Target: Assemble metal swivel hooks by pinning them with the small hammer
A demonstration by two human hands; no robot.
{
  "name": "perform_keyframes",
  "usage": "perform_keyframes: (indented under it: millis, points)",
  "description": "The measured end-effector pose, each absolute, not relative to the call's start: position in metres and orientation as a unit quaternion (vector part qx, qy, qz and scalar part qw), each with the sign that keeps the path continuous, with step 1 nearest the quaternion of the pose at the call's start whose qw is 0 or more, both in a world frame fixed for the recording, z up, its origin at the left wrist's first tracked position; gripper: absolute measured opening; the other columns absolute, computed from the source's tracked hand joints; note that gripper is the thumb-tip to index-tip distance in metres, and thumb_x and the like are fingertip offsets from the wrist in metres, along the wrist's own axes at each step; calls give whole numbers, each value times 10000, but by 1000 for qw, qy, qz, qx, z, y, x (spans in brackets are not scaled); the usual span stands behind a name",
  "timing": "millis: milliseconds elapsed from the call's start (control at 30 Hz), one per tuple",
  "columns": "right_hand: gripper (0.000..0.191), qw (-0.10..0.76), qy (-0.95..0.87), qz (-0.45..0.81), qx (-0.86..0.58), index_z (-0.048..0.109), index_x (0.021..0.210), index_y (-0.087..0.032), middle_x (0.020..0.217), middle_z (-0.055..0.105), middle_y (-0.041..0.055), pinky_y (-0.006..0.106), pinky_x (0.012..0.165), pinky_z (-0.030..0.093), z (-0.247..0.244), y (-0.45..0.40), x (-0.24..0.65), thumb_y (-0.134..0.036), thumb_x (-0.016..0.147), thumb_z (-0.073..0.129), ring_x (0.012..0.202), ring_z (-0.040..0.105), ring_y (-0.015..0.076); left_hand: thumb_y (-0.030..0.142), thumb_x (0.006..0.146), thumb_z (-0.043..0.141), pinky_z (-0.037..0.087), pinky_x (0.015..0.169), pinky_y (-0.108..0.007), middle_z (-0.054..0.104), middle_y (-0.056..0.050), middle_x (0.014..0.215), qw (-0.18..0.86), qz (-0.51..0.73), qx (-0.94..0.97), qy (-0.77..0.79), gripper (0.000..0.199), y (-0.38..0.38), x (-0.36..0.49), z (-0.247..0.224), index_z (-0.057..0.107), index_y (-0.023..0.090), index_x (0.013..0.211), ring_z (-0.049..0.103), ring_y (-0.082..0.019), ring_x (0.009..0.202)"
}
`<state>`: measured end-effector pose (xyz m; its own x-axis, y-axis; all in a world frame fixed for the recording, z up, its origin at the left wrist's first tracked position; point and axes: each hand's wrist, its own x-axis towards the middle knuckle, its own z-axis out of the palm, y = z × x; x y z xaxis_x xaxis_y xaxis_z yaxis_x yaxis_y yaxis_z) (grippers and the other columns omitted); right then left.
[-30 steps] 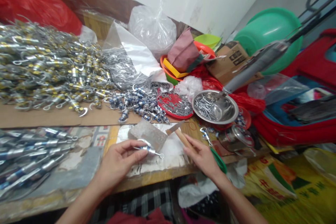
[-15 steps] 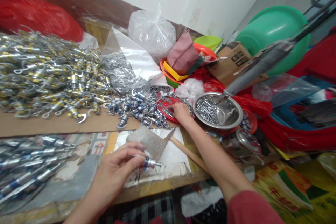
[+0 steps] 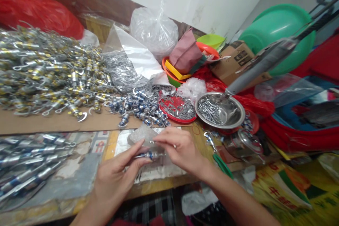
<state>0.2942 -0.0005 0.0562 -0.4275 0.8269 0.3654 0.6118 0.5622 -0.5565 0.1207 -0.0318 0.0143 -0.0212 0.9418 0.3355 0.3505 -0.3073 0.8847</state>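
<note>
My left hand (image 3: 119,169) is closed, with thumb and fingers pinching a silver metal fitting with a blue band (image 3: 148,155). The fitting lies roughly level, its thin end pointing right. Just above that end, my right hand (image 3: 180,144) is closed in a pinch on a small metal piece (image 3: 152,142), whose exact shape is too small to make out. Under both hands is a grey stone-like block (image 3: 141,134) on a white sheet (image 3: 123,137). Beyond them sits a red tray (image 3: 173,117) of small metal pieces.
Blue-banded fittings (image 3: 143,107) lie piled behind the block, yellow-banded ones (image 3: 53,74) at far left. A steel bowl (image 3: 239,113) holds metal pins; a grey rod-like tool (image 3: 262,67) slants above it. A green handle (image 3: 222,166) lies by the table edge.
My right hand has come back from the red tray to the fitting, now with a small metal piece between its fingertips. My left hand still holds the fitting in nearly the same place.
</note>
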Motion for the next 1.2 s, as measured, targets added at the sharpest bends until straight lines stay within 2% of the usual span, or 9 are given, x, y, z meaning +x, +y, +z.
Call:
perform_keyframes:
  millis: [100,267,500,600,700,800,900,1067,1200]
  points:
    - [160,352,-819,213,-400,681,799,-132,709,656,47,222,624,466,58,-22,283,-105,783,524,666,586,125,206,659,664,553,632,-190,743,-30,818,241,519,667,477,314,-33,119,13,668,168,970,696,-150,614]
    - [145,340,-818,242,-395,659,741,-139,696,634,37,242,650,455,62,-23,284,-101,781,525,686,576,136,170,678,639,556,654,-199,745,-18,808,228,527,682,454,284,-36,117,18,674,192,959,698,-148,624]
    - [113,353,-819,247,-380,626,826,-146,767,621,48,245,698,468,62,-30,282,-132,815,514,756,578,137,186,669,643,546,718,-233,747,34,789,351,498,618,496,161,-38,119,30,728,284,763,694,-164,700]
    - [234,384,-831,181,-359,558,1006,-139,930,612,89,273,776,479,53,-36,285,-195,781,588,890,575,163,257,654,666,545,640,-224,747,33,724,450,466,544,534,88,-37,117,35,729,274,713,679,-166,661]
    - [233,363,-882,43,-297,551,1041,-175,997,627,94,272,726,496,46,-39,290,-136,814,516,890,591,167,323,666,656,519,554,-211,727,24,670,497,449,516,534,114,-37,115,38,714,242,721,640,-153,591]
    - [216,332,-904,-46,-267,598,988,-167,976,651,104,270,663,505,46,-38,294,-119,840,448,835,610,171,343,686,636,500,615,-219,721,18,713,483,436,537,537,130,-37,114,42,699,237,727,634,-162,665]
    - [221,341,-898,-64,-272,616,975,-144,969,658,126,290,673,513,48,-37,297,-130,841,441,854,613,188,354,693,621,490,691,-241,725,16,785,459,425,564,539,135,-37,114,46,700,248,720,633,-182,750]
    - [259,388,-868,3,-310,643,961,-151,959,666,115,271,648,520,40,-36,293,-63,786,474,804,631,170,367,686,625,493,727,-269,729,12,804,458,408,569,547,152,-34,113,44,713,253,734,639,-196,764]
    - [199,466,-792,146,-367,672,923,-175,847,687,81,226,635,532,32,-41,281,-112,769,564,732,643,140,370,639,676,528,662,-255,729,-6,777,539,426,500,527,238,-36,115,34,696,219,822,658,-190,722]
